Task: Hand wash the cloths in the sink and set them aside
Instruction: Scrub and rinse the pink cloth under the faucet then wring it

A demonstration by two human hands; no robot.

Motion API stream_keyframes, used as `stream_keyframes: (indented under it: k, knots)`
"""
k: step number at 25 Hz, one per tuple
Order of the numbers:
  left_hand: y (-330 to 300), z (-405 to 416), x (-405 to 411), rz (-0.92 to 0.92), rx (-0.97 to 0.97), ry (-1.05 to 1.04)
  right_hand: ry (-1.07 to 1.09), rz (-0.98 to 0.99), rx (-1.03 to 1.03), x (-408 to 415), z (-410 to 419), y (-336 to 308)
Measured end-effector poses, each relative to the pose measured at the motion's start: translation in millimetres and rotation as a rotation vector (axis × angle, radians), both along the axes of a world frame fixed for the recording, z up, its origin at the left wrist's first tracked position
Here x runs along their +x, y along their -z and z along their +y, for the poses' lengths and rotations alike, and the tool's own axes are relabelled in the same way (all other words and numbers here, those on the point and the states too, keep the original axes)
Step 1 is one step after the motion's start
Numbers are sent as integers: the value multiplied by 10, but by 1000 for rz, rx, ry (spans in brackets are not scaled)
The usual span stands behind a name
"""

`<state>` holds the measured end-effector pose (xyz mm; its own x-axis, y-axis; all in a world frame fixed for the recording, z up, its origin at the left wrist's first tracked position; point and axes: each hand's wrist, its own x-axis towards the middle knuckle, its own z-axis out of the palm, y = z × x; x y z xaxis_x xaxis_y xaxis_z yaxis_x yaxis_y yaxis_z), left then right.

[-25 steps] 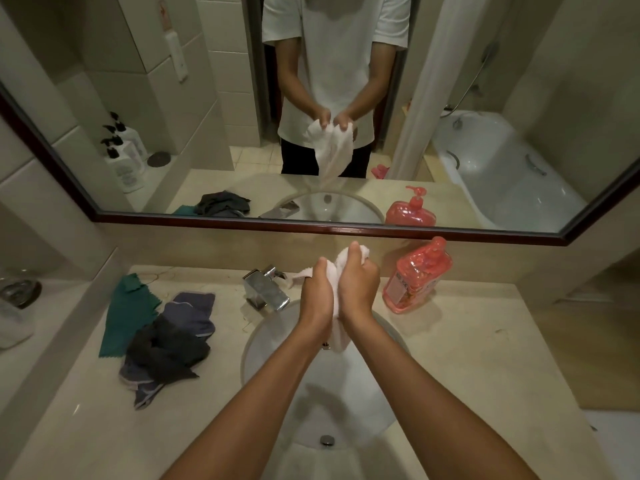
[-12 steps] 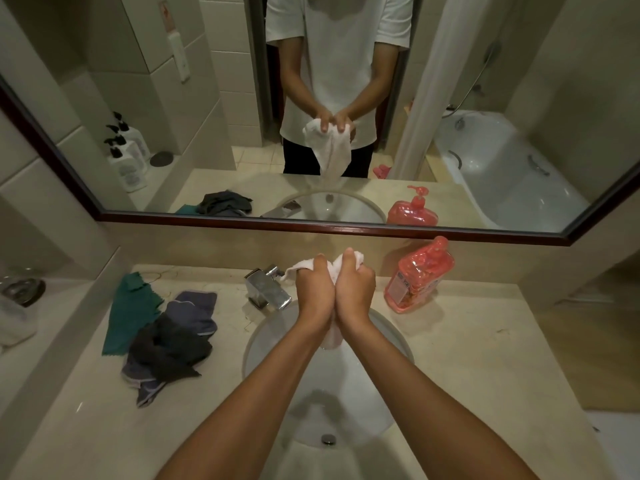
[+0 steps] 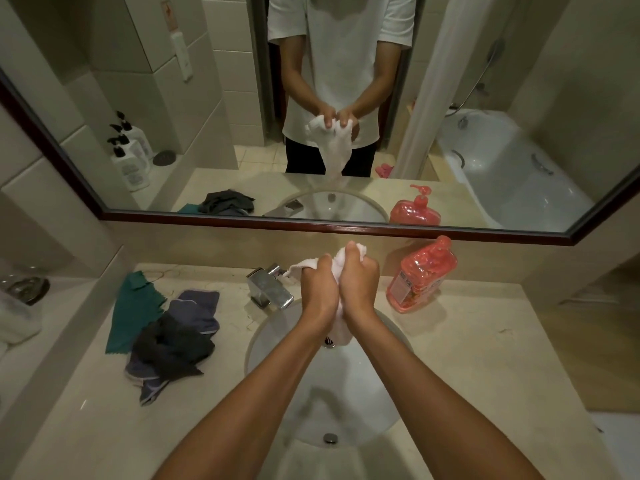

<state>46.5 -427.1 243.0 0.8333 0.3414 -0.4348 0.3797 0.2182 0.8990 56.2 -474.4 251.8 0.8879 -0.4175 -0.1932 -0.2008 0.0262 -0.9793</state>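
Risk first: water wrung from the white cloth (image 3: 341,259) could run over the rim onto the counter (image 3: 485,358) if the hands drift off the sink (image 3: 346,393), and a slack grip would drop it into the basin. Left to right I count one green cloth (image 3: 133,311), one heap of dark cloths (image 3: 173,344) whose number I cannot tell, one faucet (image 3: 268,287), one left hand (image 3: 317,292) and one right hand (image 3: 358,284), both curled tight round the white cloth above the sink, then one red soap bottle (image 3: 420,275).
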Motion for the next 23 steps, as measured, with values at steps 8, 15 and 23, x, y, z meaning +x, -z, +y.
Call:
stream_keyframes:
  k: [8,15,23]
  knots:
    - [41,77,202,82,-36,-54,-47,42,21,-230,85,210]
    - [65,26,204,34,-24,-37,-19,62,47,-10,15,142]
    - [101,-63,128,45,-48,-32,-37,65,31,150,-42,104]
